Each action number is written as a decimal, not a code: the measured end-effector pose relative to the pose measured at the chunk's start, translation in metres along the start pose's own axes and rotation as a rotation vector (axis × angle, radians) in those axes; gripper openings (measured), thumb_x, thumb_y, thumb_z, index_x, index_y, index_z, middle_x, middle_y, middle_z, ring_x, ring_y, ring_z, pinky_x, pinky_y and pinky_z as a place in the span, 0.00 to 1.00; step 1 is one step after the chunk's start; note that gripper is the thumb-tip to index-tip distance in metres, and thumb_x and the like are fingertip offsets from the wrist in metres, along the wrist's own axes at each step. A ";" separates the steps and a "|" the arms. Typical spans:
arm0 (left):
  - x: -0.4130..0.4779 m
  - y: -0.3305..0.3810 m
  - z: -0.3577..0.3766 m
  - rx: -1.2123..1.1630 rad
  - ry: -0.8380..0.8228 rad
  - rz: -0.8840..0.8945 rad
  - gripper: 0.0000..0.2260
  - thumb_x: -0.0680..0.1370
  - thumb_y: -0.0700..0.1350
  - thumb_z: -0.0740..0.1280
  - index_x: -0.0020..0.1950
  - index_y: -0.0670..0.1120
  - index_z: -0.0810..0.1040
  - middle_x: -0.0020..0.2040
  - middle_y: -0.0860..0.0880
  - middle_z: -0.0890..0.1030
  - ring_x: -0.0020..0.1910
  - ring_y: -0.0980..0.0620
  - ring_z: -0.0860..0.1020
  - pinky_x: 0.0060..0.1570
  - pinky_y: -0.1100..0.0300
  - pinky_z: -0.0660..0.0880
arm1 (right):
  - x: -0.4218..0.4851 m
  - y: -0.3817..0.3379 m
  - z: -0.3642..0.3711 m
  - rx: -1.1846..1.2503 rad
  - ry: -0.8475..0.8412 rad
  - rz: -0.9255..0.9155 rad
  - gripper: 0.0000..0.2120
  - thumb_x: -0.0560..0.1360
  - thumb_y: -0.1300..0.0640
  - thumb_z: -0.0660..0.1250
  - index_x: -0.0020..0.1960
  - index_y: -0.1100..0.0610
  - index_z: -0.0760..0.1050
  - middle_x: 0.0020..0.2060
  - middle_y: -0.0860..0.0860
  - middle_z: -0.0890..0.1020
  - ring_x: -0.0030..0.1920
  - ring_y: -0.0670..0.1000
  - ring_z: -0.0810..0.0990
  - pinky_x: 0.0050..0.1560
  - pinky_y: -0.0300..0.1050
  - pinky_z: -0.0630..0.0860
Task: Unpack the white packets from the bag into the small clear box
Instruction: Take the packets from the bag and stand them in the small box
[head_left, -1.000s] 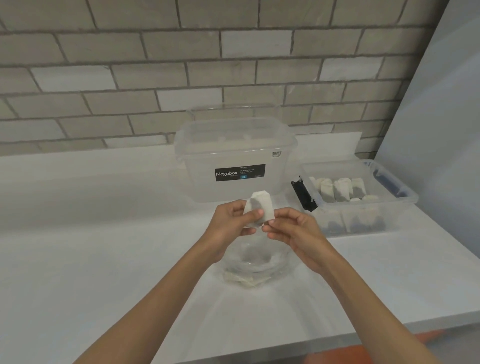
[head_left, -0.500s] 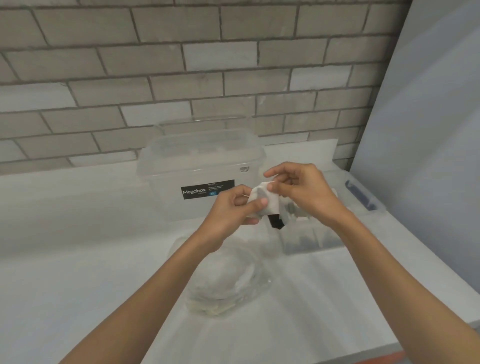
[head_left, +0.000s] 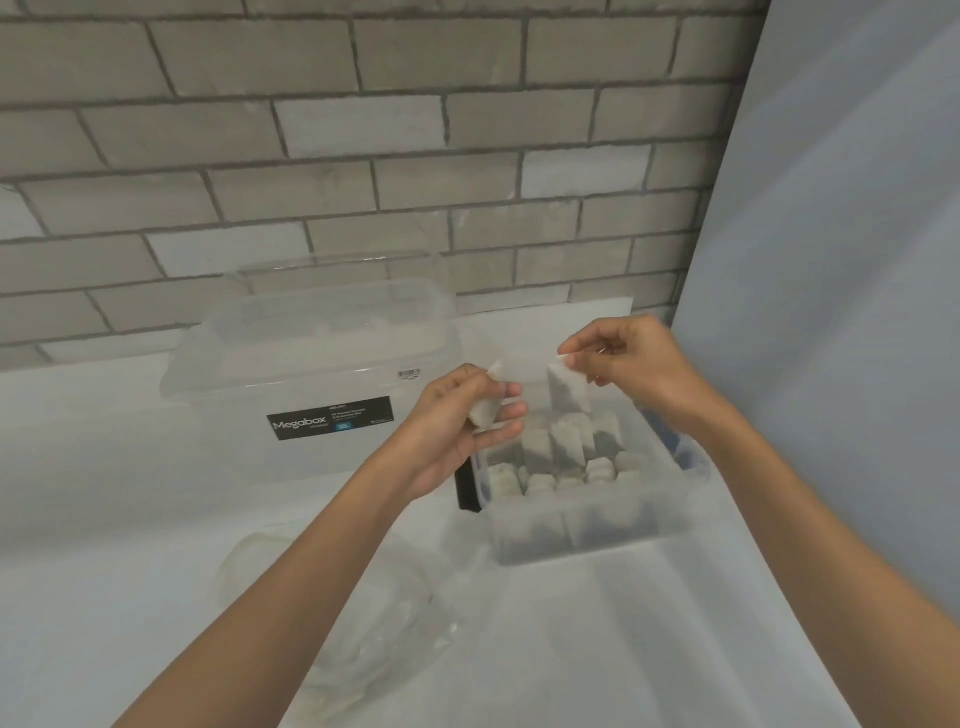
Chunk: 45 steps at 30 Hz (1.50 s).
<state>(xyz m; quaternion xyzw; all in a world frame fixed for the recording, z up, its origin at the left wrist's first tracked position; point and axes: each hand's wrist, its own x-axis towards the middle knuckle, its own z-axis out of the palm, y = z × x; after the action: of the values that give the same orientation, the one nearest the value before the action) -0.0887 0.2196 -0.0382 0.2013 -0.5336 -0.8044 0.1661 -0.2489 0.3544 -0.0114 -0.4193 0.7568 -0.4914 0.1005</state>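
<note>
The small clear box (head_left: 592, 519), which stands near the right edge of the worktop (head_left: 597, 649), already holds many white packets (head_left: 566, 457) in rows, most standing upright, so a good part of the task seems done. The bag (head_left: 343, 618) lies crumpled near the front edge of the worktop; it seems nearly empty, but the picture is too blurred to tell how many packets remain inside. The right hand (head_left: 628, 364) pinches the top of one packet (head_left: 567, 389) between thumb and fingertips, so the grip is closed on it; this packet hangs just above the box with its long axis vertical and its narrow end up. The left hand (head_left: 467, 421) has its grip closed around a second packet (head_left: 488, 402), tilted, beside the left rim of the box.
</note>
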 end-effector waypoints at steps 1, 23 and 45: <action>0.005 -0.001 0.003 0.026 0.004 0.007 0.04 0.78 0.37 0.65 0.43 0.42 0.74 0.47 0.45 0.81 0.41 0.50 0.83 0.44 0.56 0.81 | 0.003 0.006 -0.005 -0.047 -0.017 0.002 0.04 0.72 0.63 0.72 0.43 0.54 0.83 0.35 0.50 0.83 0.29 0.39 0.77 0.35 0.32 0.75; 0.077 -0.021 0.013 1.260 0.040 0.184 0.04 0.76 0.45 0.69 0.46 0.45 0.82 0.44 0.50 0.82 0.43 0.57 0.77 0.40 0.75 0.68 | 0.044 0.073 0.010 -0.998 -0.545 -0.032 0.13 0.75 0.72 0.57 0.56 0.65 0.75 0.56 0.61 0.74 0.45 0.59 0.75 0.47 0.48 0.73; 0.099 -0.038 0.024 2.076 -0.071 0.061 0.09 0.78 0.36 0.64 0.58 0.40 0.75 0.56 0.42 0.75 0.48 0.44 0.78 0.46 0.55 0.72 | 0.049 0.081 0.013 -0.886 -0.533 0.013 0.13 0.76 0.71 0.56 0.56 0.65 0.75 0.56 0.61 0.74 0.44 0.57 0.76 0.51 0.52 0.78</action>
<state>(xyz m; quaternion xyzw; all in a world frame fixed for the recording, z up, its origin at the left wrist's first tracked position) -0.1885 0.2049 -0.0800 0.2077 -0.9733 0.0501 -0.0844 -0.3161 0.3232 -0.0720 -0.5276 0.8429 0.0009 0.1057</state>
